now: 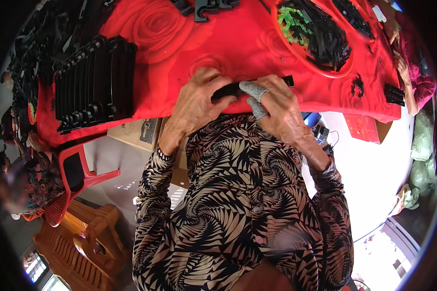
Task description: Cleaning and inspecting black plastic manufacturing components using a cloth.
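A long black plastic strip (226,91) lies across both my hands at the near edge of the red tablecloth. At its left part, my left hand (196,102) is closed, with thumb and fingers pinching it. Grey knitted covers (253,90) sit on two fingers of my right hand (281,107), which curls over the strip farther right. The strip's right end sticks out beyond those fingers. Whether a small part is under my right fingertips is hidden. To the left of my left hand, a row of similar black strips (97,80) lies side by side.
An orange-red basin (347,72) of black and green small parts stands at the far right. Loose black pieces (58,34) heap at far left. Another person's hand (402,68) is at the right edge. A red chair (82,167) and a cardboard box (133,133) stand below the table.
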The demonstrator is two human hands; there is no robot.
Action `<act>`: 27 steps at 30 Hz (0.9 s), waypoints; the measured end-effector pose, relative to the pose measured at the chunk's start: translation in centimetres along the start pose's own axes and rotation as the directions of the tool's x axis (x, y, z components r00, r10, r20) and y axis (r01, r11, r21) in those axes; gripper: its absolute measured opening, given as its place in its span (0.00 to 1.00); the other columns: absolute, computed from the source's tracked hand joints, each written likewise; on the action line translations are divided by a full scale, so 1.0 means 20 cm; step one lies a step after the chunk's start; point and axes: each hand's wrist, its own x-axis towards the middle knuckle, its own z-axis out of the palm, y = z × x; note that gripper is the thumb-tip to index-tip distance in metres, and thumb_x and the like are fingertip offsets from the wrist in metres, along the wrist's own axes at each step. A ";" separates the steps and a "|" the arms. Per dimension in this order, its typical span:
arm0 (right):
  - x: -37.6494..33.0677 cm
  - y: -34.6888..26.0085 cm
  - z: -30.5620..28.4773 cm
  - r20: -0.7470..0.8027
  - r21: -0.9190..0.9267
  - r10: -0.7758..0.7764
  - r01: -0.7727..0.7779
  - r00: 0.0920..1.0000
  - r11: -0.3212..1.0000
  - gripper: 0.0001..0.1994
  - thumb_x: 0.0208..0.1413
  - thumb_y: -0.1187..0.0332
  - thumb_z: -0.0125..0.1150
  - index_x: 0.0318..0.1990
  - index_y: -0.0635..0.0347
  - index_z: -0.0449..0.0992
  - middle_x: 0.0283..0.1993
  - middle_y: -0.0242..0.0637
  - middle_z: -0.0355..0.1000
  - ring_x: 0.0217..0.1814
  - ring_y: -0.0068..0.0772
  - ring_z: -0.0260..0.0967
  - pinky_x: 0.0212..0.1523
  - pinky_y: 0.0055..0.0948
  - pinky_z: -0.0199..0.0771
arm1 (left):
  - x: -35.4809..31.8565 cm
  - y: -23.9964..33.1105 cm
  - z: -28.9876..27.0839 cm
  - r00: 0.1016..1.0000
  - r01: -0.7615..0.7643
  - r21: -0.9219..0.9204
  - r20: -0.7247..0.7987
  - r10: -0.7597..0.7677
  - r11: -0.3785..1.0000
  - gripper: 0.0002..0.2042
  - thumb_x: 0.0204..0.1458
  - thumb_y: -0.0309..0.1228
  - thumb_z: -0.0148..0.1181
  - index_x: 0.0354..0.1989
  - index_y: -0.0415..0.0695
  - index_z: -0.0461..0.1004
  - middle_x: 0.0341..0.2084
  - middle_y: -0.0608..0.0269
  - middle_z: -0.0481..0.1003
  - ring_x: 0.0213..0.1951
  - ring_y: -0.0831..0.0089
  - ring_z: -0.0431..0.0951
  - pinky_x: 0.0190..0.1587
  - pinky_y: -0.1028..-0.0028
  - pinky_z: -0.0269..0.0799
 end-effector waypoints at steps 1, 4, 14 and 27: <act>0.01 -0.01 0.01 0.039 0.023 0.027 -0.028 0.999 0.999 0.26 0.33 0.81 0.59 0.48 0.71 0.73 0.42 0.47 0.72 0.43 0.49 0.68 0.42 0.43 0.70 | -0.01 0.01 0.01 0.998 0.011 0.035 -0.059 -0.009 0.999 0.19 0.41 0.29 0.69 0.43 0.40 0.74 0.38 0.54 0.73 0.43 0.52 0.73 0.41 0.59 0.73; 0.04 -0.03 0.01 0.091 -0.008 0.074 -0.073 0.993 0.997 0.25 0.35 0.81 0.59 0.49 0.72 0.72 0.40 0.47 0.72 0.42 0.49 0.68 0.43 0.43 0.70 | -0.04 0.01 0.04 0.988 0.053 0.030 -0.149 -0.048 0.998 0.21 0.40 0.28 0.69 0.45 0.40 0.73 0.37 0.51 0.72 0.43 0.50 0.72 0.42 0.59 0.72; 0.05 -0.06 0.05 0.137 -0.183 0.030 -0.005 0.990 0.983 0.24 0.42 0.80 0.58 0.53 0.68 0.72 0.39 0.48 0.73 0.43 0.51 0.72 0.50 0.42 0.74 | -0.10 -0.02 0.15 0.940 0.024 -0.065 -0.339 -0.045 0.998 0.20 0.38 0.21 0.67 0.43 0.37 0.72 0.35 0.49 0.72 0.39 0.49 0.71 0.41 0.59 0.70; 0.02 -0.03 -0.03 0.145 -0.009 0.073 -0.073 0.987 0.997 0.23 0.45 0.77 0.60 0.53 0.67 0.70 0.44 0.46 0.71 0.48 0.46 0.68 0.49 0.38 0.72 | -0.07 0.03 0.16 0.944 0.076 -0.066 -0.316 -0.094 0.995 0.15 0.41 0.23 0.66 0.39 0.40 0.74 0.35 0.54 0.73 0.37 0.52 0.71 0.40 0.60 0.68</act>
